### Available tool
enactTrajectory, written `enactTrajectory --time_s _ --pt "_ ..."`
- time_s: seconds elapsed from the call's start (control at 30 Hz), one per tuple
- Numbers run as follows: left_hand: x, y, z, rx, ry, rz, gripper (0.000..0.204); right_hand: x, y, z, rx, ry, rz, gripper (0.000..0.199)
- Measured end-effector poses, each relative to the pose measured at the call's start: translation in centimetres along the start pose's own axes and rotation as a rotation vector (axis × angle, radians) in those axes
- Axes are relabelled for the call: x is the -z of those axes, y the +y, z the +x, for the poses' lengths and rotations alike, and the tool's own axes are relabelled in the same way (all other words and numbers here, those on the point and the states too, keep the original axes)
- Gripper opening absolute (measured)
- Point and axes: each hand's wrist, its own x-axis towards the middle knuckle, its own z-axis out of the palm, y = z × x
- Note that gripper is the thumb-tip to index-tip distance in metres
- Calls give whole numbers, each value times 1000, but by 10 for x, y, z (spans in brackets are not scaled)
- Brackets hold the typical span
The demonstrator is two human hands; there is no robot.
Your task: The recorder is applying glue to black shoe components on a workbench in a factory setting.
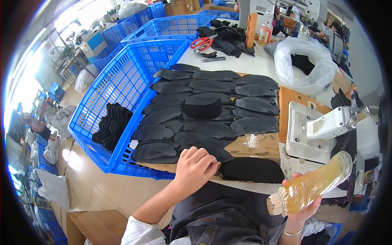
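My right hand [306,204] is wrapped round a clear bottle [314,183] of yellowish liquid. The bottle tilts, its cloth-covered mouth pointing down and left. My left hand [197,165] is closed, its thumb and fingertips pinched at the left end of a flat black oval piece [252,170] by the table's near edge. Beyond the hands, overlapping rows of similar black pieces [204,127] cover a brown cardboard sheet [255,146]. On top of the rows sits a thicker black stack [201,107].
A blue plastic basket [122,69] holding wavy black pieces [112,126] adjoins the table's left side. At right stands a white sewing machine [326,124]. Farther back are red-handled scissors [203,42], a plastic-lined container [304,65] and a small bottle [266,28]. Another person [335,43] sits far right.
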Motion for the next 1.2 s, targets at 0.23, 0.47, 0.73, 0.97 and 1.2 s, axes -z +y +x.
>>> enactTrajectory --time_s 0.23,0.47,0.73,0.97,1.2 --pt "9 -4 -9 -18 -46 -39 17 -3 -1 5 -26 -160 -9 65" --pt "13 -8 -6 91 39 -102 24 -34 5 19 164 106 -665 84" --pt "20 -60 78 -23 -109 327 47 -44 6 16 94 45 -726 86" --pt "14 -39 35 -65 -205 367 52 -42 3 15 66 72 -702 84" --pt "16 -16 11 -58 -195 368 47 -40 4 14 72 152 -568 85"
